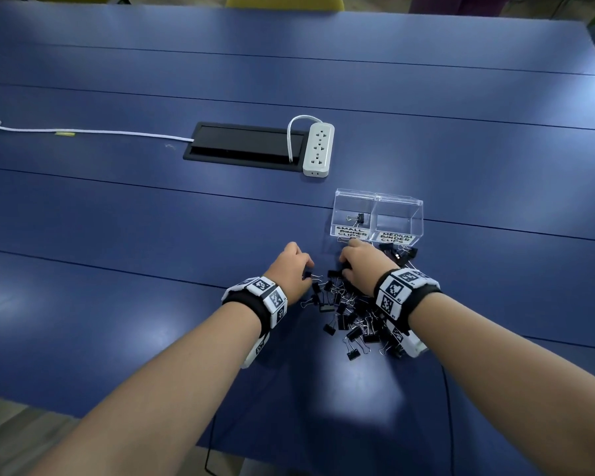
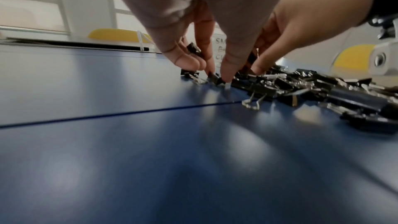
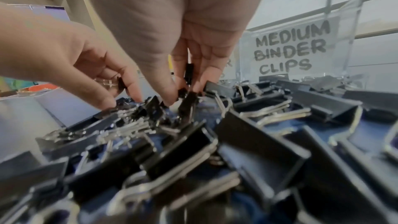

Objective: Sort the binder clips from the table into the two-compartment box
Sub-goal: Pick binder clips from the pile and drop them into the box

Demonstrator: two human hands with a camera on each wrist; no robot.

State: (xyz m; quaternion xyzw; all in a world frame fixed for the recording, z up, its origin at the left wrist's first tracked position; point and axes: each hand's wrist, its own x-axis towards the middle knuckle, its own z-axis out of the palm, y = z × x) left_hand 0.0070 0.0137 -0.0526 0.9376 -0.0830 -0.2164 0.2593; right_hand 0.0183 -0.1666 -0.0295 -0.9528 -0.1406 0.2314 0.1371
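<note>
A heap of black binder clips lies on the blue table in front of a clear two-compartment box labelled SMALL and MEDIUM. One small clip sits in the small compartment; the medium compartment looks empty. My left hand reaches down at the heap's left edge, its fingertips pinching a small clip on the table, with another clip tucked behind its curled fingers. My right hand is over the heap's far end, holding a small clip between its fingers while its fingertips touch another clip.
A white power strip and a black cable hatch lie further back, with a white cable running left. More clips lie right against the box's front. Bare blue tabletop spreads to the left.
</note>
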